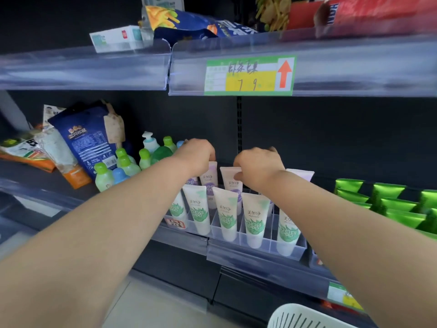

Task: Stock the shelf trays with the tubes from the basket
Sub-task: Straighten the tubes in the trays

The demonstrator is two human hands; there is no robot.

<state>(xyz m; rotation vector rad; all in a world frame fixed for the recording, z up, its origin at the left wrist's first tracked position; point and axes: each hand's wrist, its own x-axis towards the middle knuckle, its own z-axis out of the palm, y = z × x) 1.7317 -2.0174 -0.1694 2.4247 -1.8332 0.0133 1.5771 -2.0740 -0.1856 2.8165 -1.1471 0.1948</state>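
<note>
A clear divided tray (267, 242) on the middle shelf holds several white tubes. Green-labelled tubes (227, 214) stand in the front row, purple-labelled tubes behind. My left hand (196, 155) grips the top of a purple-labelled tube (210, 183) in the back row. My right hand (257, 169) pinches the crimped top of the neighbouring purple-labelled tube (230, 179). Another purple tube (302, 174) shows behind my right wrist. The white slotted basket (305, 317) sits at the bottom edge; its contents are hidden.
Small green and blue capped bottles (127, 164) crowd the shelf left of the tray, beside blue snack bags (87, 138). Green tubes (390, 204) fill the tray on the right. The upper shelf rail with a price tag (250, 75) hangs close above.
</note>
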